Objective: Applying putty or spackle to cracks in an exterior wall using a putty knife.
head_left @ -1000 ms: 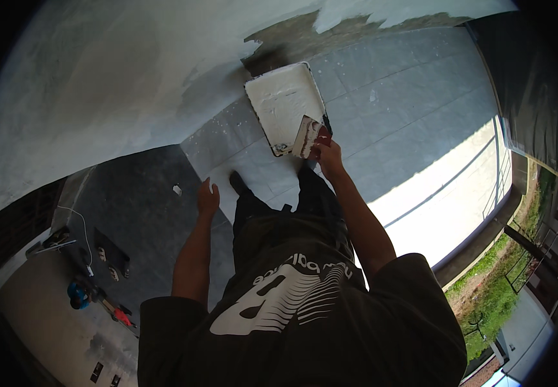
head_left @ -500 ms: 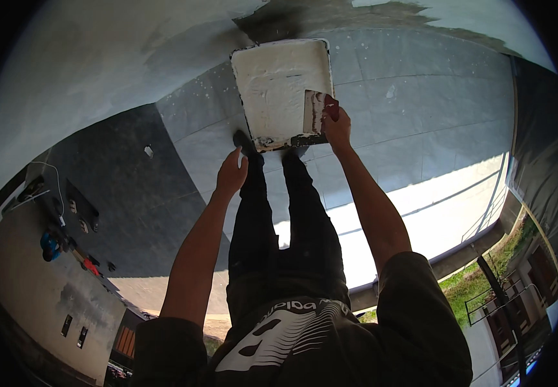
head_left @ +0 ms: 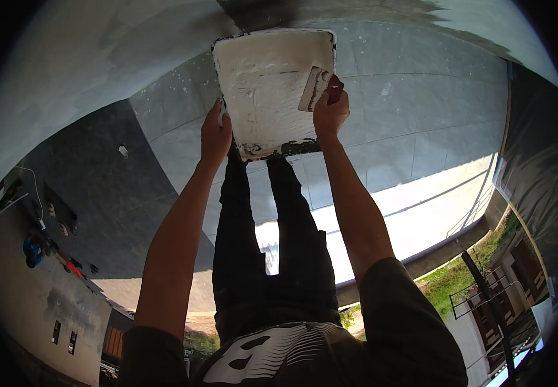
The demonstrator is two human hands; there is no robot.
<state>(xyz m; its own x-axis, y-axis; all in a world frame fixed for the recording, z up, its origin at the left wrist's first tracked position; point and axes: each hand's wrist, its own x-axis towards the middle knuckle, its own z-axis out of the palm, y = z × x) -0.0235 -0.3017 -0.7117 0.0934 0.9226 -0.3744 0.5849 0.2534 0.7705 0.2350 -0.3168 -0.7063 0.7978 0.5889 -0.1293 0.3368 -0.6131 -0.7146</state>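
A rectangular tray [head_left: 272,116] with a dark, spattered rim and cream-white, wet-looking paste spread inside is in front of me. My right hand [head_left: 331,117] grips the dark red handle of a broad putty knife [head_left: 314,89] above the tray's right side. Whitish and brownish residue streaks its flat blade. At the tray's left edge is my left hand [head_left: 215,138], thumb and fingers apart. Its fingertips are close to the rim; whether they touch it I cannot tell.
Grey floor tiles [head_left: 395,97] with pale specks surround the tray, and a darker floor strip [head_left: 98,168] lies left. A patchy wall [head_left: 117,58] rises beyond. Tools and a blue item [head_left: 32,250] lie far left. Sunlit floor [head_left: 414,209] and grass [head_left: 446,287] are at right.
My left hand has moved up to the tray's left edge. The putty knife has shifted away from me and tilted in my right hand. The tray looks larger in view.
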